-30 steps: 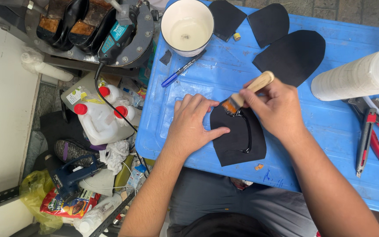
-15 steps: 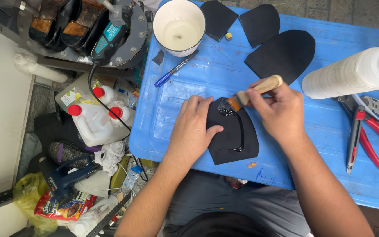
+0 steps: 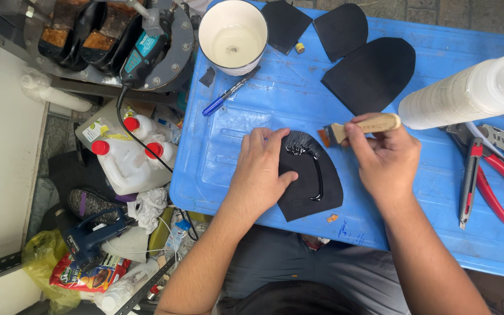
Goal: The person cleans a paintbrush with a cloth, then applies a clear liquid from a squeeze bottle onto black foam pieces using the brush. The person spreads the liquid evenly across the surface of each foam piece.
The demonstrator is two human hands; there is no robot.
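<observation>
Your right hand point(image 3: 387, 160) just swung the wooden-handled brush point(image 3: 357, 128), fingers pinching it, off the glue-wet black rubber sole piece point(image 3: 310, 178); left hand point(image 3: 261, 172) stays flat, pinning it.

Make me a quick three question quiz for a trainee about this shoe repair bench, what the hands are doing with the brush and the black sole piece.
1. True or false: the brush bristles rest on the black sole piece.
2. Which hand pins the sole piece to the blue tray? A) left hand B) right hand C) neither
3. Fill in: a wet, glossy band runs along the piece's top and ____ edge.

Key
1. False. The bristles are lifted off, just right of the piece.
2. A. The left hand presses flat on its left side, while the right hand grips the wooden brush handle.
3. Right.
</observation>
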